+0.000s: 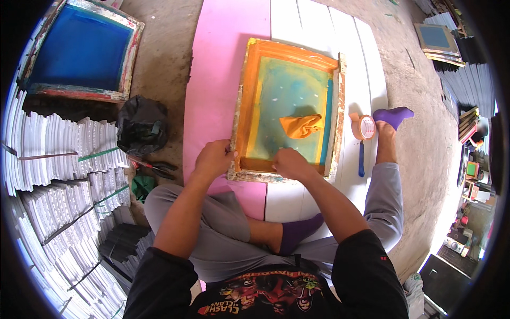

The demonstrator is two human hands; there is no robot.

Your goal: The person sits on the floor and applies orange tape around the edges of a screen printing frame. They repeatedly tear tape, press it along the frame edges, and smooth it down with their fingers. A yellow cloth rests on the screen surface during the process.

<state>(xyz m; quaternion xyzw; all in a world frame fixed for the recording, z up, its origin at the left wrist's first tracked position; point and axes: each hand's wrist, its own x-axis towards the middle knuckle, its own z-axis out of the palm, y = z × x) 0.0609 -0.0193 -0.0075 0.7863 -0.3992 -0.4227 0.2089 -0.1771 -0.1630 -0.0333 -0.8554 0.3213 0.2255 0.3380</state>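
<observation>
A screen printing frame [340, 127] with worn wooden edges lies in front of me, its mesh [289, 90] greenish-blue and lined with orange-brown tape along the inner sides. At its near left corner my left hand [215, 157] is closed on the wood. My right hand [292, 164] is curled at the near inner edge, over a brown tape strip [257, 165]; whatever its fingers pinch is hidden. A crumpled yellow-orange cloth [302, 126] rests on the mesh. Right of the frame lie a roll of brown tape [365, 127] and a slim blue-handled tool [362, 159].
The frame lies on a pink and white board [212, 80]. Bundled white stacks [58, 149], a black plastic bag [142, 125], pliers [159, 169] and a blue-meshed frame [82, 48] are at left. My purple-socked foot [393, 115] is beside the tape. More stacked frames [438, 42] stand far right.
</observation>
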